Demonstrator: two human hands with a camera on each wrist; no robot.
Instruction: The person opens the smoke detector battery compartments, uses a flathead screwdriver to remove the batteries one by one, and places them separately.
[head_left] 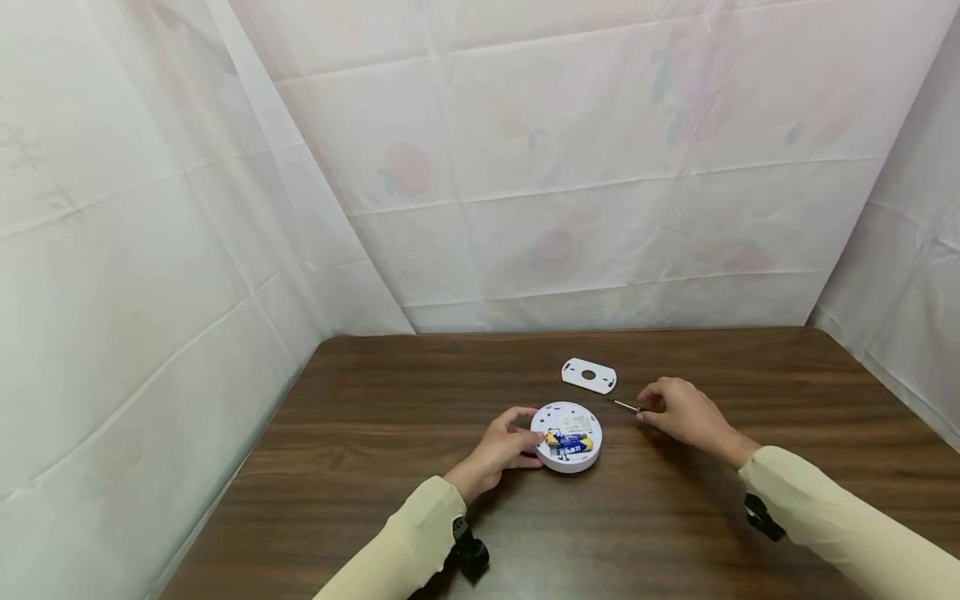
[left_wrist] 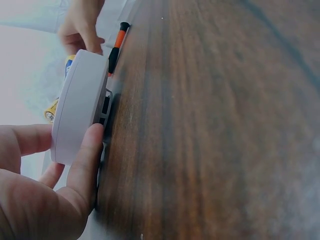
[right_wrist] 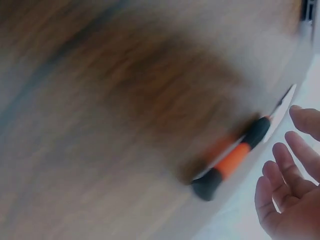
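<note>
- Here, the left hand [head_left: 501, 447] grips the left rim of a round white device [head_left: 567, 437] with thumb and fingers curled around its edge; the left wrist view shows the thumb [left_wrist: 84, 165] pressed against the casing's side wall.
- The round white device lies flat on the brown wooden table [head_left: 375, 433], near the middle of the surface, somewhat closer to the near edge than the far one.
- Its open top shows a yellow-and-blue battery [head_left: 570, 443] lying inside.
- The right hand [head_left: 678, 410] rests on the table just right of the device, fingers loosely bent and spread apart, not closed on anything in the right wrist view.
- A small screwdriver [right_wrist: 235, 157] with an orange-and-black handle lies on the surface right beside that hand's fingertips [right_wrist: 295, 111]; its thin metal shaft [head_left: 626, 406] points toward the device. Whether the fingers touch it cannot be told.
- A white oval cover plate [head_left: 588, 376] with a centre hole lies flat toward the far edge, just behind the device and apart from it.
</note>
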